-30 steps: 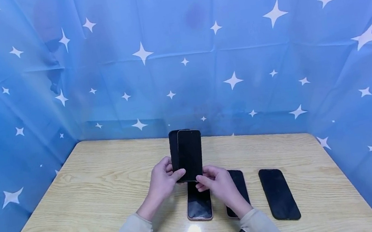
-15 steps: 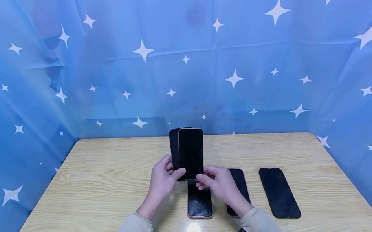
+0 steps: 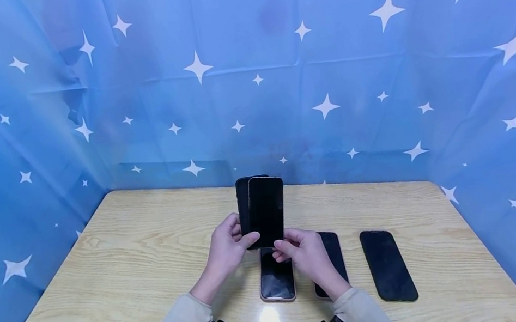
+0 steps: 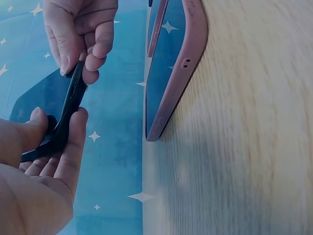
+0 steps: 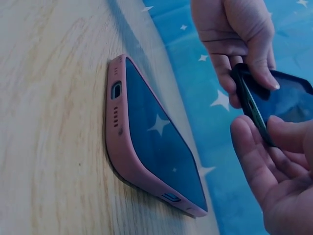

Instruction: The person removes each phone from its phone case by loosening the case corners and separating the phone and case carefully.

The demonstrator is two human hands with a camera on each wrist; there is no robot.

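Observation:
In the head view a black smartphone [image 3: 268, 203] is held upright above the table, set askew over a black phone case [image 3: 242, 199] that shows behind its left side. My left hand [image 3: 225, 247] grips the case and phone at the lower left, thumb lying over the phone's front. With thumb and fingers, my right hand [image 3: 305, 253] pinches the lower right corner. The left wrist view shows the phone's bottom edge [image 4: 77, 81] between both hands, and the case [image 4: 54, 142] bends round its corner. Just below lies a pink-cased phone [image 3: 276, 282], its upper part hidden.
A second pink-cased phone [image 3: 334, 255] lies partly behind my right hand. Farther right is a black phone [image 3: 389, 266], face up. The wooden table [image 3: 108, 292] ends at a blue curtain [image 3: 156, 104] with white stars. Small black cameras sit on both sleeves.
The hands, phone and case keep almost the same pose. The whole head view has shifted slightly; the phone stays askew over the case.

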